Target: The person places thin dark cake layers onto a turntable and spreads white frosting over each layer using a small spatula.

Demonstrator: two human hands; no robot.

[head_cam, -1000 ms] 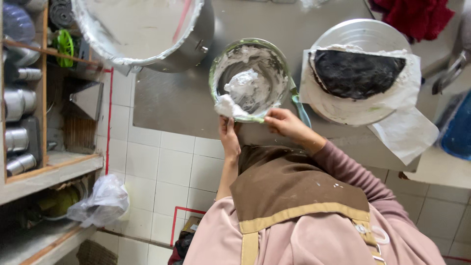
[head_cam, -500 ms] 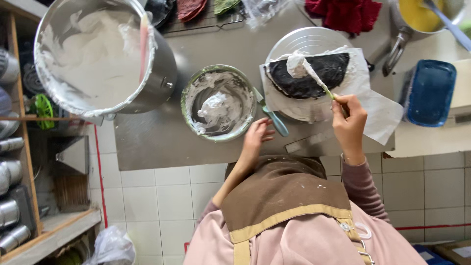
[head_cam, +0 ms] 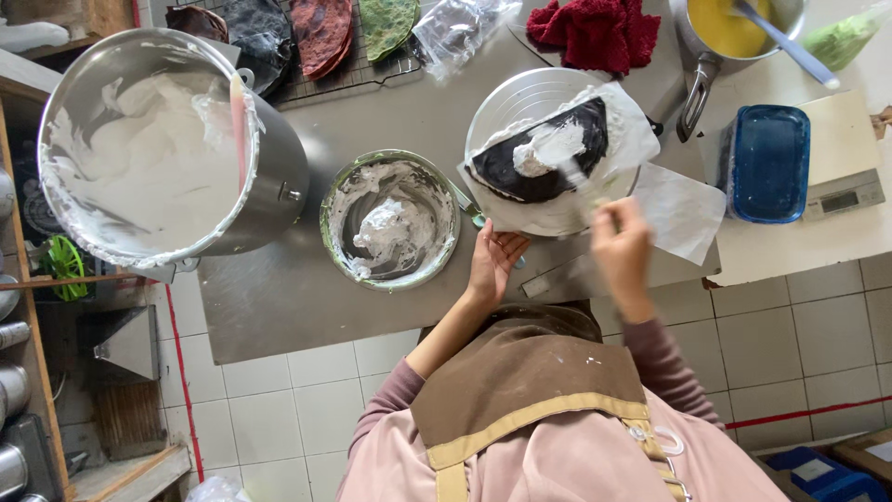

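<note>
Two hands at work, both over the grey steel table [head_cam: 307,307]. Right hand [head_cam: 621,249] is clenched on a spatula [head_cam: 574,173], slightly blurred, blade now down in the white cream dollop [head_cam: 550,147] on the dark crepe [head_cam: 548,153]; half a second ago the spatula was only arriving with the cream, a second ago that hand was back at the small cream bowl [head_cam: 390,219]. So the cream has moved from bowl to crepe and is now being spread. Left hand [head_cam: 494,260] is loose, palm open, fingers against the near edge of the round metal plate [head_cam: 544,102], holding nothing; earlier it was at the bowl rim.

Crepe lies on white paper [head_cam: 678,209] atop that plate, right of the cream bowl. Far left stands a large steel mixing bowl [head_cam: 149,149] smeared with white cream. At the back, a wire rack [head_cam: 316,79] with coloured crepes, a red cloth [head_cam: 595,33], a pot of yellow batter [head_cam: 734,28] with a ladle. Right: blue container [head_cam: 767,163] on a scale [head_cam: 841,158]. White tiled floor below, wooden shelving with metal cups at left.
</note>
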